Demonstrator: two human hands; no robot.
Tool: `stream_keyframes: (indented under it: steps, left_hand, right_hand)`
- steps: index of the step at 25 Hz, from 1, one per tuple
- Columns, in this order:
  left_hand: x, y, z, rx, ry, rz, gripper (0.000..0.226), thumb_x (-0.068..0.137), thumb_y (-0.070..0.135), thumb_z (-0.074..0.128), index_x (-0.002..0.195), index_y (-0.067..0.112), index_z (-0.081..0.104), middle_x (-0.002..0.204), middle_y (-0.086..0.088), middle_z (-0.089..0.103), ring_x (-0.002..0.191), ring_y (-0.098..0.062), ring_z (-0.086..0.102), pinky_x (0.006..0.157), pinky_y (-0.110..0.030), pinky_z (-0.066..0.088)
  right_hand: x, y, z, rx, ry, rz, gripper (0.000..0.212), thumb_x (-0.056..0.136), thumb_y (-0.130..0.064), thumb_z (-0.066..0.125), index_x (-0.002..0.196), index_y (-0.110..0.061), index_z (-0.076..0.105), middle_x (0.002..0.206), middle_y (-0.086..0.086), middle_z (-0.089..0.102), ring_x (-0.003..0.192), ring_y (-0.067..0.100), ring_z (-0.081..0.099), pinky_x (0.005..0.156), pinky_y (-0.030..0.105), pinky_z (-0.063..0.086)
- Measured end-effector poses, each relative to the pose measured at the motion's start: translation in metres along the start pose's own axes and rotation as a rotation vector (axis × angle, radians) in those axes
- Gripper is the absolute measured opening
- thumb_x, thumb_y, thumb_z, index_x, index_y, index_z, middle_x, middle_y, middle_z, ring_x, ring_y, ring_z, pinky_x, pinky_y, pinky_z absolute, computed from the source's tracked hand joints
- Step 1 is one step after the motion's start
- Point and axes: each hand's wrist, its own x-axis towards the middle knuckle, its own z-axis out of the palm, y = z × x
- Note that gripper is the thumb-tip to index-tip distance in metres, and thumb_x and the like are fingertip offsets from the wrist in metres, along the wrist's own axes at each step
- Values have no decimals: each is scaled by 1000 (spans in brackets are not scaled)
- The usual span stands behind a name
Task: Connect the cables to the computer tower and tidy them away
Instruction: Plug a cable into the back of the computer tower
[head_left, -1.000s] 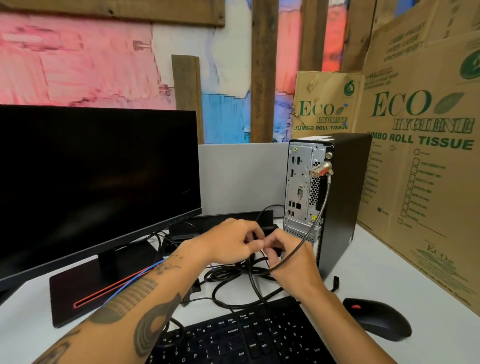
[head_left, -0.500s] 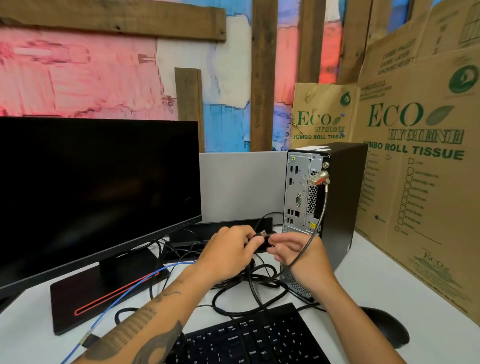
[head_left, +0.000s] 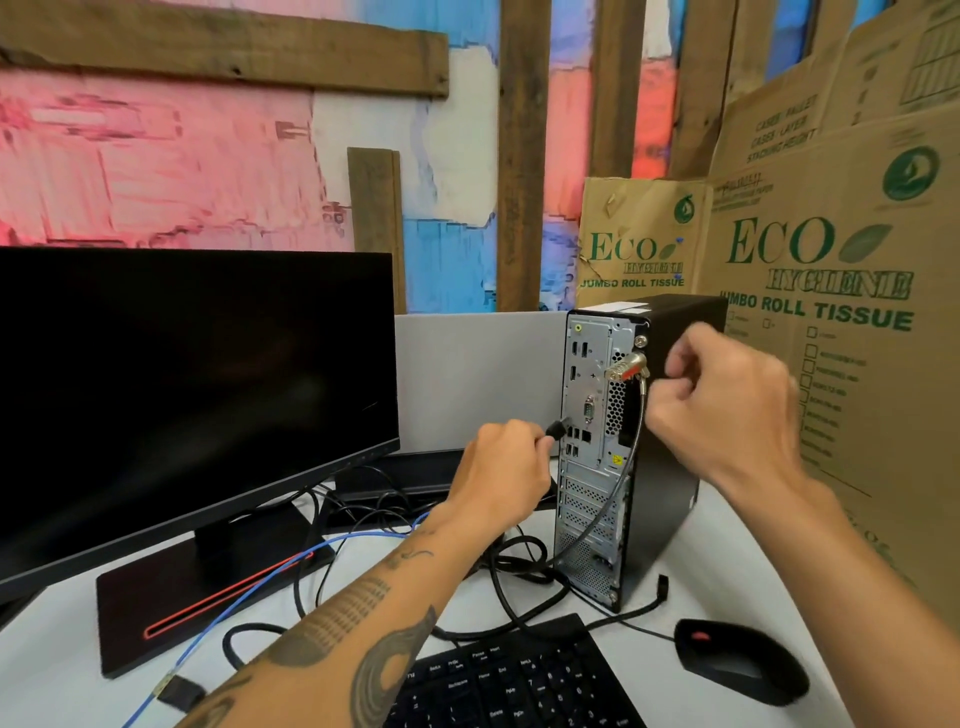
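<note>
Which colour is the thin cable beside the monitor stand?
Blue cable, seen in the head view.

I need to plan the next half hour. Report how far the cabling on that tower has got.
Done: only the metal lock cable hangs from the computer tower; its rear ports look mostly empty. In hand: the left hand pinches a black plug right at the rear ports, while the right hand hovers curled by the tower's top edge. Left: the loose black cables and blue cable on the desk remain untidied.
</note>
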Motion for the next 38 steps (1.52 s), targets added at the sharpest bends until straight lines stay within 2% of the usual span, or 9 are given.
stream_keyframes:
  steps: [2,5,8,14,18,24,30,34,38]
  left_hand:
    - [0,-1,1,38,-8,12,45,106,32,49,63,21,50,60,-5,55,63,-37,53,59,-34,43]
    - [0,-1,1,118,-34,35,50,105,35,50,58,22,40,58,-6,50,61,-37,48,57,-33,41]
    - [3,-1,-3,176,-64,38,51,105,35,50,58,23,37,59,-4,47,63,-36,47,59,-35,43]
    - [10,0,-10,346,-79,119,40,105,37,47,71,17,46,75,-10,55,76,-43,56,66,-38,45]
    - [15,-2,-14,367,-54,174,35,106,40,45,86,16,62,92,-11,70,88,-43,64,72,-42,53]
    - [1,7,-8,356,-26,133,37,108,42,41,79,19,48,91,-9,69,85,-42,63,66,-37,42]
    - [10,32,3,288,1,216,27,108,37,41,89,21,48,101,-8,69,91,-44,64,67,-41,44]
    - [9,20,1,266,33,163,29,109,41,38,91,21,48,98,-6,67,90,-40,65,70,-42,50]
    - [-5,2,-5,347,-26,193,31,109,49,35,114,21,47,108,-1,68,93,-39,66,72,-44,52]
  right_hand:
    - [18,-2,3,26,-20,-160,14,74,-5,60,80,-15,53,77,1,55,71,24,47,62,33,40]
    - [42,-6,15,-33,-163,-319,15,81,-17,60,96,-17,61,98,1,63,93,25,55,81,40,47]
    - [64,-12,25,-64,-373,-312,25,88,-28,61,111,-25,68,116,-1,70,110,24,61,96,41,49]
    - [109,-9,35,18,-662,-195,34,100,-49,48,120,-37,72,123,-4,71,116,21,60,101,47,49]
    - [104,0,52,17,-583,-138,35,102,-50,41,110,-41,74,97,-8,70,104,24,58,87,43,49]
    - [102,2,57,34,-515,-118,35,103,-48,42,112,-42,75,87,-12,68,100,24,60,77,38,44]
    - [103,0,56,1,-483,-96,33,101,-48,44,112,-47,74,118,-9,74,116,28,59,87,42,48]
    - [101,2,56,21,-479,-84,32,101,-49,44,111,-48,74,122,-11,73,116,26,59,84,39,46]
    - [101,1,58,32,-461,-80,32,100,-48,45,108,-47,76,120,-12,73,112,24,60,77,36,41]
